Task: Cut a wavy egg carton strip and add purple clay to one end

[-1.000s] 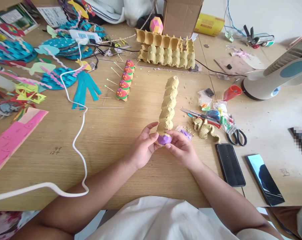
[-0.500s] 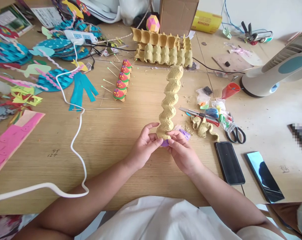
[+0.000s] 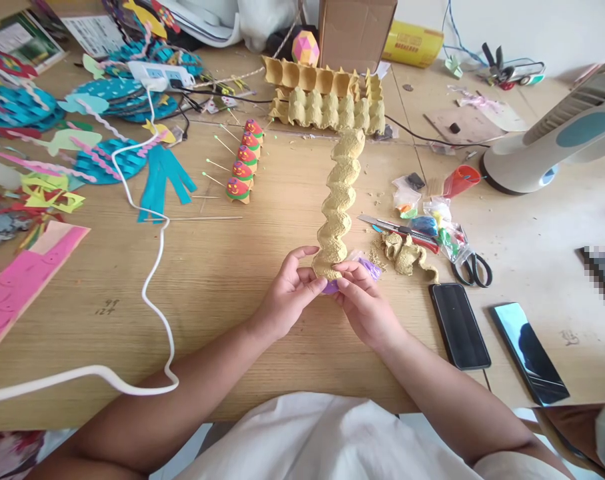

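A long strip of tan egg carton (image 3: 338, 193) points away from me, its cups in a row. My left hand (image 3: 288, 297) grips its near end from the left, thumb pressed at the front. From the other side my right hand (image 3: 366, 303) pinches the same end. Between my two thumbs a flattened piece of purple clay (image 3: 331, 287) covers the near end of the strip. Just behind my right hand lies a small bag of purple clay (image 3: 369, 267). Torn carton scraps (image 3: 406, 257) rest farther right.
A utility knife (image 3: 399, 231), black-handled scissors (image 3: 473, 270) and two phones (image 3: 461, 327) lie to the right. Painted red carton cups (image 3: 246, 162) with stick feelers stand left of the strip. More egg cartons (image 3: 327, 107) sit behind. A white cable (image 3: 157, 293) crosses the left side.
The far part of the carton strip has shifted very slightly to the left. Both hands keep the same hold at its near end.
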`<state>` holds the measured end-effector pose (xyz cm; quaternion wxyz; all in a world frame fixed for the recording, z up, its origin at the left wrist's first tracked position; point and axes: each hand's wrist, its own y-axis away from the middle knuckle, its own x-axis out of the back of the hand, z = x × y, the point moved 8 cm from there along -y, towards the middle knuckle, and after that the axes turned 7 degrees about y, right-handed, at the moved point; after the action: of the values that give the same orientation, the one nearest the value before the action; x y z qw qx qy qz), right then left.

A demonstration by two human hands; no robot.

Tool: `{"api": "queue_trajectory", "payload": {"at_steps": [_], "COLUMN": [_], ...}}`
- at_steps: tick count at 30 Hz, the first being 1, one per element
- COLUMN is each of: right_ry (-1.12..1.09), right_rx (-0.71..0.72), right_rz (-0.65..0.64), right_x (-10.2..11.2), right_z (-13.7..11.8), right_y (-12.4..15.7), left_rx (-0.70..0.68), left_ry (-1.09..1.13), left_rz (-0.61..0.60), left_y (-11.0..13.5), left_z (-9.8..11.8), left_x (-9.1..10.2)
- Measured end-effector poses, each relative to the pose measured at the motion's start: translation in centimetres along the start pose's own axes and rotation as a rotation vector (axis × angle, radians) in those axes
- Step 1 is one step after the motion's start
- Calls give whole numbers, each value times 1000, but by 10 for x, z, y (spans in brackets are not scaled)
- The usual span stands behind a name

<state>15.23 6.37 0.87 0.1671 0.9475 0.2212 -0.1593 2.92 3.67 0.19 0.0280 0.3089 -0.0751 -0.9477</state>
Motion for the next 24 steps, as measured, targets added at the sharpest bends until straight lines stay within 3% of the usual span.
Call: {"api": "queue_trajectory", "payload": {"at_steps": [24], "right_ry": [167], "right_rx": [108], "right_rz": [21], "right_x": [2], "right_z": [0], "right_y": [1], "left_rx": [29], "left_ry": [85], "left_rz": [52], "left_y": [-1], "left_z": [1], "left_x": [-2]}}
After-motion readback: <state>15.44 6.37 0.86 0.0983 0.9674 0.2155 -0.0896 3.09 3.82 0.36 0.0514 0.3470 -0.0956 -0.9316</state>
